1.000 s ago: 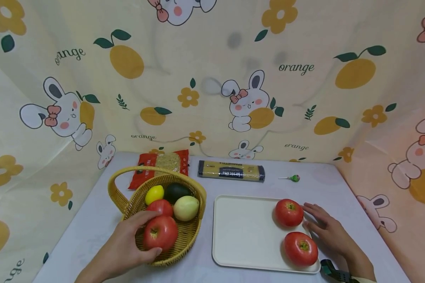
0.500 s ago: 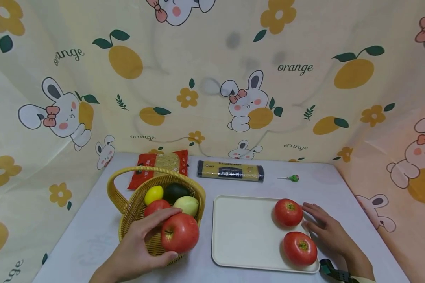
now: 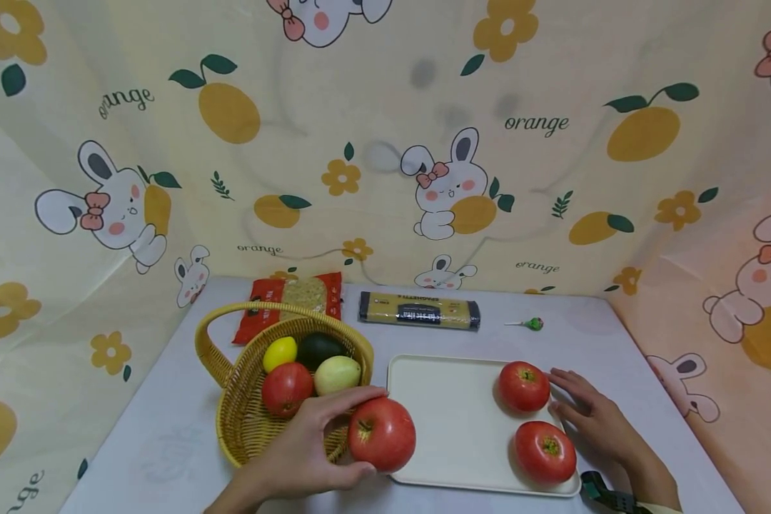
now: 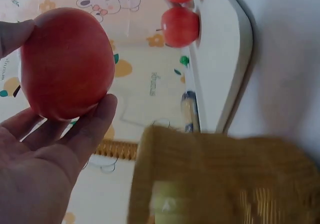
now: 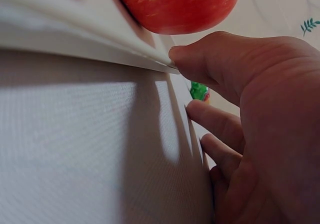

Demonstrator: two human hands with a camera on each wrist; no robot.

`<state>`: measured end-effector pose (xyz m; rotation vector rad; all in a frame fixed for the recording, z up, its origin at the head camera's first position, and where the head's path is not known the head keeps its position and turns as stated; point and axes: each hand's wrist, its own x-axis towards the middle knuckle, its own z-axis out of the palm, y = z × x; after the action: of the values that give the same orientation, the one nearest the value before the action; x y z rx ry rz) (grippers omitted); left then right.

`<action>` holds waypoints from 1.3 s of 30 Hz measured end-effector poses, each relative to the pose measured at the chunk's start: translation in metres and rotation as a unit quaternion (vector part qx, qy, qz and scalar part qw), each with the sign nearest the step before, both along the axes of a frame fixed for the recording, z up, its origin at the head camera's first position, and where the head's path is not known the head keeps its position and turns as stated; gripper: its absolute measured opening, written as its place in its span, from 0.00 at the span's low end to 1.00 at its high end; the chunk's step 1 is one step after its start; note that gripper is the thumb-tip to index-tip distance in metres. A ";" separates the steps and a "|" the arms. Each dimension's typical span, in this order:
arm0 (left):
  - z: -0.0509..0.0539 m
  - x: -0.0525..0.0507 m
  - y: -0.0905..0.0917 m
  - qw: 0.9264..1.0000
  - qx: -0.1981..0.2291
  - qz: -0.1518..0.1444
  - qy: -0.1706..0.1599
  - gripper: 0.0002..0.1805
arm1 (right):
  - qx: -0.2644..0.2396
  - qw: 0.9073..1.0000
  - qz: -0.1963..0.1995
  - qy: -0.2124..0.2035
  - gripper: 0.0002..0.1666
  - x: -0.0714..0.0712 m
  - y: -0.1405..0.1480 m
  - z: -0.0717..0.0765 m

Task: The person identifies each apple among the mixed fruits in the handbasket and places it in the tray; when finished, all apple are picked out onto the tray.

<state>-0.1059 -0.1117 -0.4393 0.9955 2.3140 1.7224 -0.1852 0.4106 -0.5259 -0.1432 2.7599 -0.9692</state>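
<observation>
My left hand [image 3: 302,450] grips a red apple [image 3: 382,435] between thumb and fingers, held up between the wicker basket [image 3: 240,428] and the left edge of the white tray [image 3: 452,428]. In the left wrist view the same apple [image 4: 67,64] hangs clear of basket and tray. Two more red apples, a far one [image 3: 524,386] and a near one [image 3: 545,452], sit at the tray's right end. Beside them my right hand [image 3: 600,421] rests by the tray's right edge, fingers extended and holding nothing; in the right wrist view its thumb [image 5: 200,56] touches the tray rim.
Inside the basket lie a red apple [image 3: 286,389], a yellow lemon [image 3: 280,354], a dark green avocado-like fruit [image 3: 321,350] and a pale green fruit [image 3: 338,375]. Behind stand a red bag [image 3: 305,293], a spaghetti pack [image 3: 420,310] and a lollipop [image 3: 535,324].
My left hand has lifted the apple out of the basket and carried it right to the tray's left edge. The right hand has stayed in place.
</observation>
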 end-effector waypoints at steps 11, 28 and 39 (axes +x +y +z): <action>-0.003 -0.015 0.050 0.998 -0.036 -0.002 -0.046 0.39 | 0.001 1.000 -0.002 -0.003 0.46 0.001 0.001 0.002; -0.025 -0.046 0.117 0.992 -0.037 0.066 -0.096 0.42 | -0.003 1.000 0.002 0.007 0.46 0.002 0.001 0.003; -0.046 -0.068 0.145 0.986 -0.088 0.109 -0.091 0.43 | 0.001 1.000 0.005 0.018 0.44 0.002 -0.002 0.001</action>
<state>-0.1739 0.0332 -0.4858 0.5484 2.4755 1.5660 -0.1832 0.4085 -0.5252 -0.1749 2.7908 -0.9698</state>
